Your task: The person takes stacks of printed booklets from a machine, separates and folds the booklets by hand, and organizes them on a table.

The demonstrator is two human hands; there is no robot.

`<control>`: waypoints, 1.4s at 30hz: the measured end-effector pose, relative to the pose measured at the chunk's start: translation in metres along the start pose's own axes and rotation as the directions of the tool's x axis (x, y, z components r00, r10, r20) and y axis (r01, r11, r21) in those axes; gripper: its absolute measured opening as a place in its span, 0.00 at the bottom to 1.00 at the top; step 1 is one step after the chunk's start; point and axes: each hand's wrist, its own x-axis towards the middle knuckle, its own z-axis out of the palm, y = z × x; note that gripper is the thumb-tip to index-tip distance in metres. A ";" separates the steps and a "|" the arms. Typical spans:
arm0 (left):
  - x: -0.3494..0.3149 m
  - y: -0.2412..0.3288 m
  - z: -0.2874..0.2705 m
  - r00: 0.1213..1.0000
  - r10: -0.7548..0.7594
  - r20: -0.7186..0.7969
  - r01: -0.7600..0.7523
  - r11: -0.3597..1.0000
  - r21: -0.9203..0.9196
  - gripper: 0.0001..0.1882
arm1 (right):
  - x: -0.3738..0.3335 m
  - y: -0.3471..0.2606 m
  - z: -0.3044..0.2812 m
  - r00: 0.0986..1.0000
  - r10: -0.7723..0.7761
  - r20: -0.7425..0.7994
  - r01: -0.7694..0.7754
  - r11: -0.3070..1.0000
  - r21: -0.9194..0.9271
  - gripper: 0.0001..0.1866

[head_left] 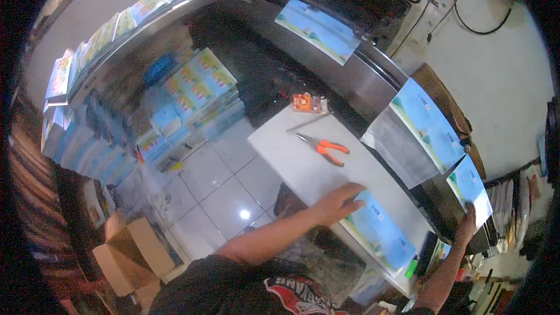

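My left hand [339,204] is at the far corner of a blue printed sheet [382,230] lying on a white tabletop [280,134]. Its thumb and fingers are spread apart by the sheet's edge. At the right, my right hand [466,226] has its fingers closed at the near edge of another blue sheet [468,182], which lies at an angle on the dark machine; the fingertips are partly hidden. Beyond it, more blue sheets [429,119] rest along the machine, over a grey sheet [402,146]. Orange-handled pliers [325,148] lie on the tabletop.
An orange box [303,102] sits at the table's far end. A green object [412,267] is near its right end. Stacks of printed sheets [198,81] stand on the tiled floor, left of the table. An open cardboard box [137,254] is at the lower left.
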 end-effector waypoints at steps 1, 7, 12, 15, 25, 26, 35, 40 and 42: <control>0.000 0.000 0.001 1.000 -0.004 -0.008 0.004 1.000 0.018 0.27 | -0.005 -0.002 -0.004 0.997 0.015 0.081 -0.018 0.999 0.031 0.23; -0.002 0.002 -0.004 1.000 -0.012 0.005 0.012 0.999 0.045 0.26 | -0.030 -0.183 -0.064 0.840 0.010 0.543 -0.194 0.939 0.283 0.32; 0.000 0.005 -0.001 1.000 -0.013 0.000 0.013 0.999 0.031 0.26 | -0.081 -0.274 -0.075 0.754 -0.296 0.586 0.158 0.948 0.276 0.45; 0.003 0.003 -0.002 1.000 0.021 -0.001 -0.021 0.999 0.041 0.25 | -0.094 -0.272 -0.069 0.727 -0.297 0.619 0.110 0.940 0.322 0.47; 0.000 0.004 -0.001 1.000 -0.015 -0.006 0.015 1.000 -0.005 0.25 | -0.105 -0.290 -0.083 0.658 -0.319 0.681 0.226 0.948 0.226 0.50; 0.000 0.005 -0.001 1.000 -0.015 -0.003 0.015 1.000 -0.010 0.25 | -0.109 -0.282 -0.081 0.660 -0.320 0.680 0.213 0.947 0.240 0.49; -0.001 0.003 -0.005 1.000 0.004 0.017 -0.005 0.999 0.043 0.24 | -0.031 -0.199 -0.101 0.745 -0.013 0.667 -0.128 0.978 0.162 0.16; 0.000 -0.002 -0.002 0.999 0.018 -0.030 -0.018 1.000 0.014 0.23 | 0.030 -0.078 -0.127 0.971 0.182 -0.155 -0.169 0.981 0.094 0.19; 0.002 0.004 -0.004 1.000 0.011 -0.020 -0.011 1.000 -0.001 0.23 | 0.054 -0.074 -0.140 0.863 -0.102 -0.494 0.006 0.981 -0.192 0.19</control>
